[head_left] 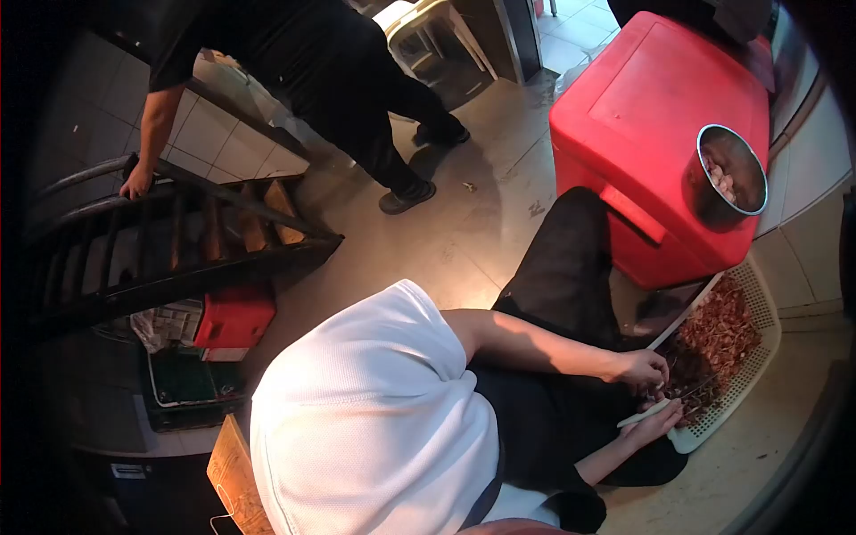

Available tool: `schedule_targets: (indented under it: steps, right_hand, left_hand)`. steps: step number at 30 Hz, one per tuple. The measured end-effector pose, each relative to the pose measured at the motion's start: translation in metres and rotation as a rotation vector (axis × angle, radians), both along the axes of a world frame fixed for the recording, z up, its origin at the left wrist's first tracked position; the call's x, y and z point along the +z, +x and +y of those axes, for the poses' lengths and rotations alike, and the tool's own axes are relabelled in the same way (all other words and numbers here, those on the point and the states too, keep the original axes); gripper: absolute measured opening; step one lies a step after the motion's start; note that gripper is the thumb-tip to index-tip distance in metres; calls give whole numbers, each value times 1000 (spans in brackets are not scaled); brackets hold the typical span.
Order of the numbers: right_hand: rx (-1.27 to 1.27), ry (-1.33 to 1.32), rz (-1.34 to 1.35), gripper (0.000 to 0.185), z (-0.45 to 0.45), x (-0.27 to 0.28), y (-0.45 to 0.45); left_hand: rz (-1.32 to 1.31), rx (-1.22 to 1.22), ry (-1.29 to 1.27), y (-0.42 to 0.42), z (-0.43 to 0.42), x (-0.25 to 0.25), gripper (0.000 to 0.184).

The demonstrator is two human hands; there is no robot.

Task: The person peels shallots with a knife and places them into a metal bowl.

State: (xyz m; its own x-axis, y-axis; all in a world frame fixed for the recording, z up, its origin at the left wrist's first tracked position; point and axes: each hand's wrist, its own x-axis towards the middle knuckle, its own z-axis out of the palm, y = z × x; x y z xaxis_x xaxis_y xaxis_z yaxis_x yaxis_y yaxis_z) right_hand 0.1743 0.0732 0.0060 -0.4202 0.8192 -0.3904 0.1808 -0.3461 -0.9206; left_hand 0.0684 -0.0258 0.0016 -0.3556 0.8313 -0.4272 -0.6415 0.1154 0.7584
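Observation:
My left hand (638,367) is closed, fingertips pinched together on something small that I cannot make out. Just below it, my right hand (653,424) is wrapped around the pale handle of a knife (643,415). The knife's thin dark blade appears to point up and right, over the near end of a white perforated basket (759,364). Inside the basket lies a heap of small reddish-brown pieces (720,328), which look like meat. Both hands are above my dark-clothed lap, at the basket's near side.
A large red cooler box (660,98) stands beyond my knee, with a metal pot (733,169) of pale pieces on its lid. Someone in black (294,80) stands by a dark metal staircase (187,232), one hand on its rail. A pale plastic chair (441,40) is farther back.

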Motion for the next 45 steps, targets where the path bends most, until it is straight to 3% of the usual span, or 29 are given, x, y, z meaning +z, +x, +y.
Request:
schedule_targets:
  steps: [7, 16, 18, 19, 20, 25, 27, 45]
  right_hand:
    - [67, -7, 27, 40, 3, -5, 7]
    - [165, -7, -10, 35, -5, 0, 6]
    - [30, -24, -32, 38, -19, 14, -9]
    - [101, 20, -71, 39, -17, 16, -8]
    - [131, 25, -4, 38, -15, 12, -5]
    - [114, -67, 230, 40, -15, 21, -2]
    - [93, -73, 241, 42, -18, 26, -2]
    - [380, 119, 14, 38, -17, 34, 2]
  left_hand:
    - [-74, 31, 43, 5, 0, -6, 32]
    - [108, 41, 54, -10, -7, 12, 26]
    - [20, 114, 82, -8, 3, -3, 26]
    - [-40, 111, 94, -10, 1, 5, 25]
    - [-152, 113, 150, -11, 0, 11, 25]
    - [-48, 58, 6, -19, 5, 10, 27]
    - [-151, 113, 54, -17, 3, 4, 26]
    - [-181, 118, 129, -25, -5, 4, 25]
